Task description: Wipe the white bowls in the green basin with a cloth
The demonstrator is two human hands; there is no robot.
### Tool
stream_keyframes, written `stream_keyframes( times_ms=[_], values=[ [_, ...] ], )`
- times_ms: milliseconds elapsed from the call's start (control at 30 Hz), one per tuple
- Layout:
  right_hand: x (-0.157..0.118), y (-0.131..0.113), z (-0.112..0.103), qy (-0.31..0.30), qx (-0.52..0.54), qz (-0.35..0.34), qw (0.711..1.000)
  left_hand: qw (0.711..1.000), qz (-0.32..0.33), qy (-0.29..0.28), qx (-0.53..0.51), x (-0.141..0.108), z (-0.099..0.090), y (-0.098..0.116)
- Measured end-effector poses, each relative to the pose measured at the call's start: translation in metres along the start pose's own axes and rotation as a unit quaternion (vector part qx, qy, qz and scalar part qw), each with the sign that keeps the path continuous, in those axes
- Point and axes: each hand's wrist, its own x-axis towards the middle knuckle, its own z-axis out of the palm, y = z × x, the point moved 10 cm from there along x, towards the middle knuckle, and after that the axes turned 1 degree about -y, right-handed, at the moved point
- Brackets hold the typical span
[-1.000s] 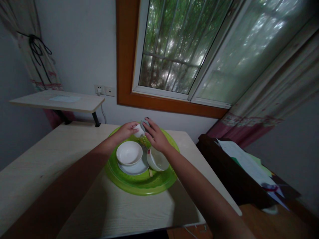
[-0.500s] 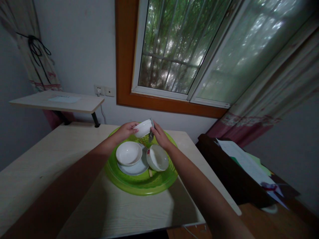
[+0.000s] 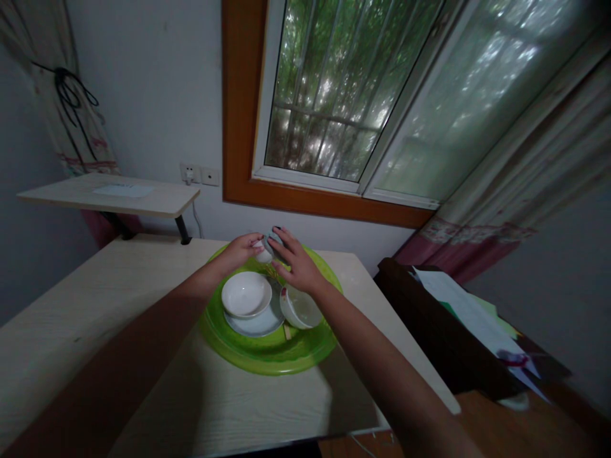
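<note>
My left hand (image 3: 242,250) grips a small white bowl (image 3: 264,256) by its left side, above the far part of a green basin (image 3: 272,367). Over the bowl's right side lies my right hand (image 3: 298,264), fingers bent over a grey cloth (image 3: 273,243) pressed against it. Most of the held bowl is hidden by the cloth and fingers. Inside the basin, another white bowl (image 3: 246,295) rests on a pale plate (image 3: 261,324). To its right, a bowl with a red mark (image 3: 303,310) leans tilted, with a short wooden stick end (image 3: 287,331) beside it.
The basin stands on a light wooden table (image 3: 157,375). A raised shelf (image 3: 167,200) is at the back left. Beyond the table are a window (image 3: 329,95) and wall. Papers (image 3: 458,299) lie on a dark piece of furniture at the right.
My right hand has moved left and over the bowl, bringing the grey cloth across it. The held bowl has turned and shows less of its side. The dishes in the basin stay put.
</note>
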Motion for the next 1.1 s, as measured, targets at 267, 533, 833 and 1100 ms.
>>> stream_keyframes(
  times_ms=[267,533,833,1100],
  values=[
    [-0.013,0.062,0.000,0.042,0.068,0.143,0.986,0.999,-0.032,-0.006,-0.001,-0.002,0.000,-0.001],
    [-0.020,0.085,0.002,0.095,0.194,0.216,0.952,0.991,-0.054,-0.015,-0.121,-0.009,0.010,0.005],
    [-0.026,0.086,0.001,0.104,0.216,0.236,0.942,0.998,-0.021,0.019,-0.064,-0.005,-0.002,0.008],
    [-0.022,0.079,-0.012,0.112,0.112,0.199,0.967,0.997,0.025,0.014,0.065,-0.007,0.005,0.009]
  ],
)
